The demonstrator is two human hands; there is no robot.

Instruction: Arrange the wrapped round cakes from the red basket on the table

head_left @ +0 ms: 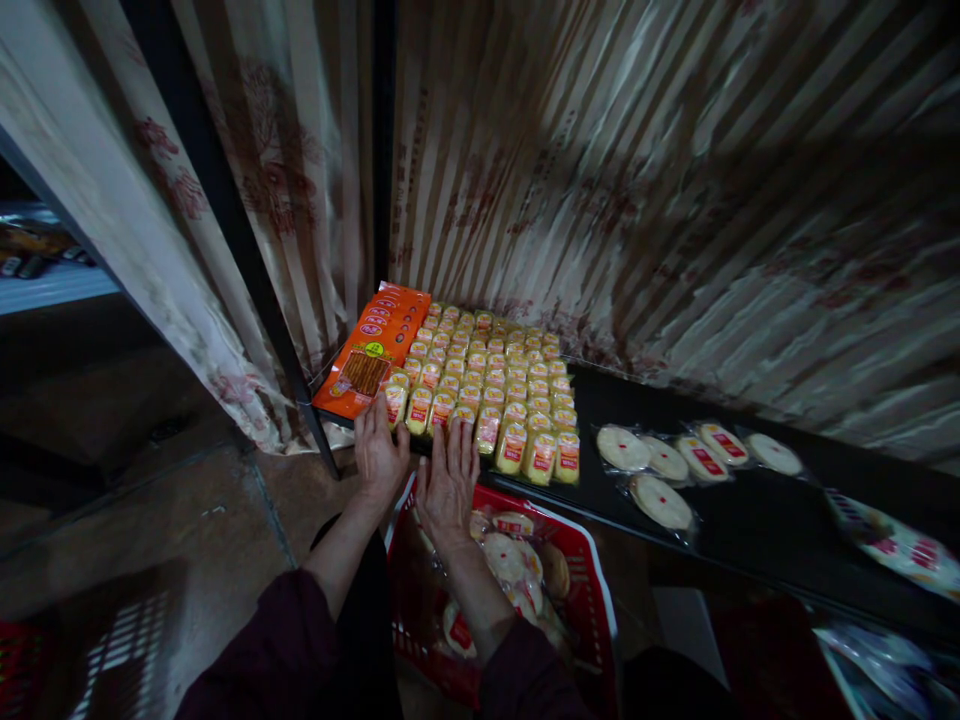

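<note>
Nearest my view, a red basket [589, 590] holds wrapped round pastries [506, 560]. Over it I have the right hand [448, 490] stretched out, fingers slightly parted, tips at the front row of small yellow wrapped cakes [512, 447]. My left hand [380, 455] is at that row's left end, beside the orange snack packets [373, 345]; its thumb stands apart from its fingers, and I can't tell whether it pinches the end cake. The cakes lie in close rows on the black shelf [757, 515]. I judge this step to be squaring the front row; the next move, I'd say, calls for light, even pressure, so nothing soft gets crushed. Flat white pastries [624, 448] lie loosely off to the right; a pleated curtain [675, 200] hangs behind everything.
</note>
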